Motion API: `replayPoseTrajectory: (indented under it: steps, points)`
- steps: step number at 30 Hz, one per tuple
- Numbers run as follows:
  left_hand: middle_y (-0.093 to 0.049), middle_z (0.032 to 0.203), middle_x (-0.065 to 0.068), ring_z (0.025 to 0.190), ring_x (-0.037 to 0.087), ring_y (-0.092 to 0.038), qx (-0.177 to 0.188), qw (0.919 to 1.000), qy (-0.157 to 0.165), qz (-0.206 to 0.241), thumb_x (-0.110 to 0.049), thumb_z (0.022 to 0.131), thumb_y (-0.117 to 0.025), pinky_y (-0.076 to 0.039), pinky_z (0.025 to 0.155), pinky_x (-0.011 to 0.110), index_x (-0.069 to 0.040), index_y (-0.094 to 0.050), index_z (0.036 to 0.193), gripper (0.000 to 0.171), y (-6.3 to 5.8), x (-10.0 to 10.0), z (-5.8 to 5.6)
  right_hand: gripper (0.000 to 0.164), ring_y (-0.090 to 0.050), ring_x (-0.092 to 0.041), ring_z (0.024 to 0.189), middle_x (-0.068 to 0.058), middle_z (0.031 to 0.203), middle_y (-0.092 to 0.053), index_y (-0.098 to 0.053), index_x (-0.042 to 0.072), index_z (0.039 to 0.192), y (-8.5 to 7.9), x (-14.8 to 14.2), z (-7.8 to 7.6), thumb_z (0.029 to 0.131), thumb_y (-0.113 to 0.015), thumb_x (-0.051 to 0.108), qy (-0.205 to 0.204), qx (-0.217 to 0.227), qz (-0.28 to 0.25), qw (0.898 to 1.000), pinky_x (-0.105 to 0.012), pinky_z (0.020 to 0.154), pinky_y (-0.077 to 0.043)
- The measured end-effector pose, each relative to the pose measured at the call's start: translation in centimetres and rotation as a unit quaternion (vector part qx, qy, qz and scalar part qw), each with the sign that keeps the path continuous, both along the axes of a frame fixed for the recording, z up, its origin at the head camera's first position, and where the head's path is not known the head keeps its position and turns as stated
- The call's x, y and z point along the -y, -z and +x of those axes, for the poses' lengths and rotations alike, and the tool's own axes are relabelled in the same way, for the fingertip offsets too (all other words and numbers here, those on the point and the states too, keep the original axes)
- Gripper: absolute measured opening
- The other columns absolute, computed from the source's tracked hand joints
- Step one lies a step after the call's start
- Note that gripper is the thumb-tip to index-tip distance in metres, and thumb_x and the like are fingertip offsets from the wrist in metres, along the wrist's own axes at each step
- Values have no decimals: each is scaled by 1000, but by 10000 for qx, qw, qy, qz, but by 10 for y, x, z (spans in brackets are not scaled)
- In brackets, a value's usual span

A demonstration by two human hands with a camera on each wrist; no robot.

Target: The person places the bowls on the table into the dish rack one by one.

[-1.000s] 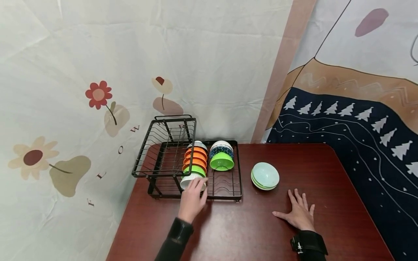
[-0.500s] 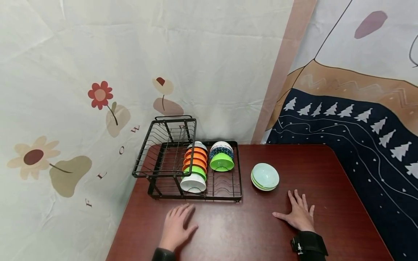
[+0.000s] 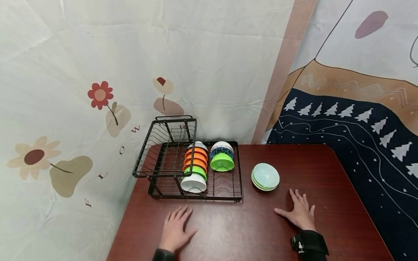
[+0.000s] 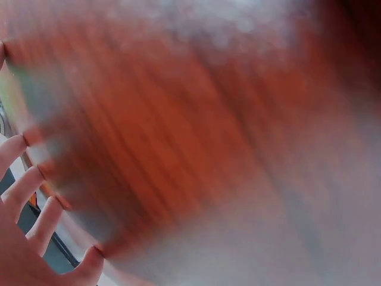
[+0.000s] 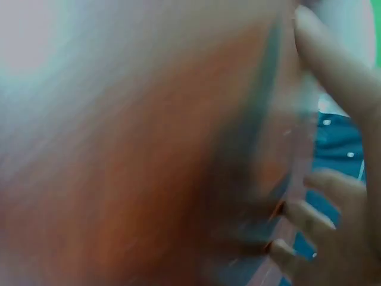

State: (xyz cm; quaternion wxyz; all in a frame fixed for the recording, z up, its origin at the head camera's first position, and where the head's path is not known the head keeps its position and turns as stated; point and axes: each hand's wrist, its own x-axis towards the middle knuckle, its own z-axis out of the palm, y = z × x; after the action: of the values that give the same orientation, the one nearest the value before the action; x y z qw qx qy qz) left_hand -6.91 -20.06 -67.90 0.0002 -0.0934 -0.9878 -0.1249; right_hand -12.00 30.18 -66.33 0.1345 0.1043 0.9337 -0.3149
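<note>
My left hand (image 3: 176,229) rests on the brown table (image 3: 228,232) with fingers spread, in front of the black dish rack (image 3: 225,198). The left wrist view shows its fingertips touching the tabletop. My right hand (image 3: 300,214) lies spread on the table too, just below a small stack of bowls (image 3: 266,175), pale mint on top and green beneath. Neither hand holds anything. In the rack's left row a white bowl (image 3: 193,183) stands tilted at the front. Behind it are a green bowl (image 3: 200,170) and several orange bowls (image 3: 199,156).
A second row in the rack has a bright green bowl (image 3: 222,162) in front of a blue patterned bowl (image 3: 222,151) and a white one. The rack's raised upper basket (image 3: 163,148) overhangs the left side. A printed cloth (image 3: 212,72) hangs behind the table.
My left hand has let go of the white bowl and come back toward me, down onto the table. The white bowl stays in the rack. My right hand has barely shifted.
</note>
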Motion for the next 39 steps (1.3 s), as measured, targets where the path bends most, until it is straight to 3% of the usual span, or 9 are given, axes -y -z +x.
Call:
replayPoseTrajectory:
  steps: [5, 9, 12, 16, 19, 23, 33, 39]
  points:
    - [-64, 159, 9, 147, 39, -58, 37, 10000, -20, 44, -62, 84, -85, -42, 124, 73, -23, -66, 153, 81, -2, -2, 0, 77, -43, -60, 151, -39, 164, -44, -30, -2, 172, -15, 8, -13, 116, -51, 47, 858, -740, -553, 9920, -78, 122, -33]
    - [-63, 160, 9, 148, 39, -57, 131, 9999, -28, 46, -63, 85, -84, -41, 125, 73, -24, -65, 154, 82, -3, -2, 0, 79, -60, -55, 132, -34, 147, -62, -38, 4, 170, -25, 20, -34, 117, -30, 61, 1203, -714, -640, 9881, -74, 111, -44]
    - [-62, 161, 9, 149, 39, -56, 188, 9998, -27, 49, -63, 86, -84, -40, 126, 73, -24, -65, 155, 82, -4, -2, -1, 83, -60, -56, 130, -34, 149, -61, -40, 4, 168, -28, 28, -49, 114, -33, 67, 1053, -477, -362, 9926, -74, 106, -46]
    - [-62, 162, 10, 150, 40, -55, 258, 9996, -18, 82, -63, 86, -84, -39, 126, 73, -24, -64, 155, 82, -4, -3, -2, 66, -62, -54, 120, -36, 145, -61, -46, 0, 163, -31, 37, -58, 115, -48, 45, 931, -563, -191, 9939, -67, 96, -50]
    - [-61, 162, 10, 151, 40, -55, 266, 9996, -43, 112, -62, 86, -84, -39, 127, 73, -24, -64, 155, 81, -4, -3, -2, 52, -64, -54, 114, -36, 137, -66, -54, -4, 154, -33, 43, -62, 113, -48, 27, 901, -840, -156, 9923, -65, 92, -51]
    - [-62, 161, 10, 150, 40, -55, 186, 9997, -60, 145, -60, 86, -85, -39, 126, 73, -23, -65, 154, 80, -2, -2, -1, 46, -67, -57, 112, -38, 133, -69, -61, -7, 147, -31, 48, -67, 111, -46, 17, 894, -1175, -40, 9890, -68, 92, -53]
    - [-63, 161, 10, 150, 40, -55, 238, 9994, -126, 211, -61, 86, -85, -38, 127, 74, -23, -66, 154, 80, -1, -1, 0, 42, -69, -58, 105, -39, 124, -73, -60, -10, 146, -30, 52, -67, 113, -47, 13, 862, -1768, 316, 9800, -68, 90, -57]
    - [-62, 161, 11, 150, 40, -55, 215, 9996, -95, 179, -61, 86, -84, -38, 127, 73, -23, -66, 154, 80, -2, -2, -1, 40, -69, -59, 105, -41, 119, -73, -61, -12, 143, -29, 53, -64, 113, -48, 11, 910, -2246, 141, 9701, -69, 92, -57]
